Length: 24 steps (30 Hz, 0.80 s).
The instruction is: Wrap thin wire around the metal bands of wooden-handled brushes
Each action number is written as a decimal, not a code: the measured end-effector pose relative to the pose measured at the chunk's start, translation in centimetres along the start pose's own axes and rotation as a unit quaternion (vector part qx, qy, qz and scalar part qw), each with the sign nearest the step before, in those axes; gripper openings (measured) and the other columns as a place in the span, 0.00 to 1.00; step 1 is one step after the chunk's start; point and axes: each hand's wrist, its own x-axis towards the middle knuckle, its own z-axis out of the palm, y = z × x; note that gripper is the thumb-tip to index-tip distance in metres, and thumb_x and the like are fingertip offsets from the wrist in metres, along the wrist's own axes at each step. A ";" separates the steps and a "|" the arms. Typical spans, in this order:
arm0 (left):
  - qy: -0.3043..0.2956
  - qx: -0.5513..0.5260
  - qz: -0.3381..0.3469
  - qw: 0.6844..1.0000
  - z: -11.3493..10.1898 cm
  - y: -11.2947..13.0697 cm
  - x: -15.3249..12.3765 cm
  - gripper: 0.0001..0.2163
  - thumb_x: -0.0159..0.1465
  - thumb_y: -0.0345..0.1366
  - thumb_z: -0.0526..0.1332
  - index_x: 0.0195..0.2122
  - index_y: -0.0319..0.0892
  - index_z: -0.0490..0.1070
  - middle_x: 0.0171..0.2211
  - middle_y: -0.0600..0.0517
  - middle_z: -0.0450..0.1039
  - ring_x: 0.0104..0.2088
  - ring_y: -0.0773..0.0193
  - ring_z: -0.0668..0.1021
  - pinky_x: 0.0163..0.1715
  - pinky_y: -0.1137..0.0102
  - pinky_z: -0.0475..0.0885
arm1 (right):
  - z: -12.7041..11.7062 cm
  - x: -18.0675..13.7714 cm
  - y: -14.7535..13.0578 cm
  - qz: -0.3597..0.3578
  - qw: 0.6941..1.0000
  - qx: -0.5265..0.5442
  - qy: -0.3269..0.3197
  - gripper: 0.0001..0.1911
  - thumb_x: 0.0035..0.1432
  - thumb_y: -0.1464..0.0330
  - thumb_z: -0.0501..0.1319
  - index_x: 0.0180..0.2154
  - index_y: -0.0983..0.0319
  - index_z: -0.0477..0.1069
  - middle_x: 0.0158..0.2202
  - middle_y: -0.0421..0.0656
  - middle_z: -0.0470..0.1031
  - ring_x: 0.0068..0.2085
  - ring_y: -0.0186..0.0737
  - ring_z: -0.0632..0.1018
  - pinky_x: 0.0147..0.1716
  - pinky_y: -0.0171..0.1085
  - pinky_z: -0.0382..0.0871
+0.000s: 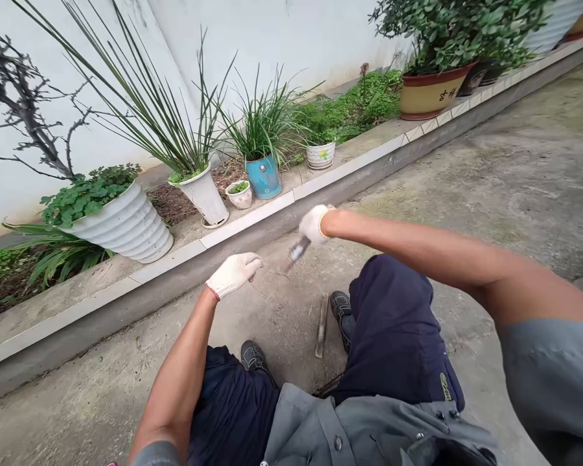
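I squat on a concrete floor, both hands in white work gloves. My right hand (315, 223) is closed round the handle of a small metal tool (297, 249), whose head is blurred by motion. My left hand (233, 274) is out in front over the ground with its fingers held together; thin dry stems (265, 291) lie just past its fingertips, and I cannot tell whether it holds one. A flat, narrow metal piece (321, 325) lies on the floor between my shoes.
A raised tiled ledge (245, 220) runs across in front of me. On it stand a ribbed white pot (126, 223), a tall white pot (205, 194), a blue pot (263, 176), two small white pots and a brown planter (430, 94). A white wall rises behind.
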 end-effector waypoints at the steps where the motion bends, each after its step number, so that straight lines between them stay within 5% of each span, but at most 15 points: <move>1: 0.005 0.011 -0.004 1.000 -0.6 -0.3 0.7 0.18 0.69 0.48 0.54 0.39 0.43 0.80 0.22 0.55 0.75 0.27 0.61 0.76 0.31 0.71 0.66 | 0.5 0.0 -0.4 -0.053 0.998 0.028 -0.032 0.12 0.46 0.70 0.69 0.37 0.65 0.81 0.31 0.48 0.78 0.38 0.48 0.78 0.41 0.44 0.67; 4: 0.008 -0.003 -0.020 1.000 -0.9 -1.0 2.4 0.19 0.67 0.51 0.56 0.39 0.42 0.80 0.20 0.55 0.74 0.26 0.61 0.75 0.29 0.71 0.65 | 1.5 -0.1 -1.3 -0.217 0.965 0.112 -0.099 0.14 0.45 0.63 0.71 0.36 0.63 0.79 0.28 0.41 0.75 0.34 0.42 0.75 0.36 0.38 0.65; 7: -0.019 -0.064 -0.036 0.997 0.8 -1.3 3.4 0.20 0.66 0.54 0.57 0.35 0.42 0.78 0.22 0.54 0.74 0.26 0.62 0.76 0.29 0.71 0.67 | 0.5 0.2 -1.0 -0.265 0.947 0.183 0.008 0.17 0.51 0.57 0.68 0.39 0.62 0.79 0.30 0.40 0.77 0.32 0.38 0.73 0.32 0.36 0.63; 11: -0.023 -0.168 -0.050 0.984 3.5 -0.8 3.3 0.24 0.70 0.56 0.52 0.36 0.40 0.76 0.21 0.55 0.70 0.23 0.64 0.75 0.29 0.71 0.70 | -2.4 2.3 1.1 -0.163 0.937 0.229 0.207 0.22 0.59 0.55 0.62 0.47 0.63 0.77 0.37 0.44 0.80 0.34 0.40 0.76 0.33 0.34 0.64; 15: -0.052 -0.168 -0.005 0.984 3.9 0.0 2.3 0.21 0.70 0.51 0.52 0.38 0.40 0.77 0.24 0.55 0.72 0.25 0.65 0.76 0.30 0.72 0.71 | -3.3 4.5 3.0 0.009 0.944 0.184 0.275 0.22 0.60 0.58 0.61 0.52 0.62 0.77 0.46 0.53 0.80 0.43 0.48 0.79 0.39 0.38 0.67; 19: -0.030 -0.149 0.000 0.988 3.0 -0.2 1.4 0.17 0.70 0.47 0.54 0.39 0.41 0.77 0.30 0.54 0.76 0.26 0.65 0.78 0.30 0.72 0.71 | -1.1 4.4 2.6 0.073 0.988 0.034 0.128 0.22 0.51 0.70 0.67 0.50 0.65 0.78 0.43 0.56 0.80 0.43 0.55 0.79 0.42 0.49 0.68; 24: 0.029 -0.061 -0.010 0.998 2.4 -1.1 1.0 0.17 0.71 0.46 0.52 0.37 0.42 0.77 0.24 0.55 0.75 0.27 0.63 0.77 0.31 0.71 0.68 | 2.6 -0.1 -0.8 -0.128 0.989 -0.039 -0.068 0.08 0.45 0.71 0.68 0.32 0.63 0.79 0.27 0.44 0.75 0.33 0.45 0.76 0.36 0.43 0.66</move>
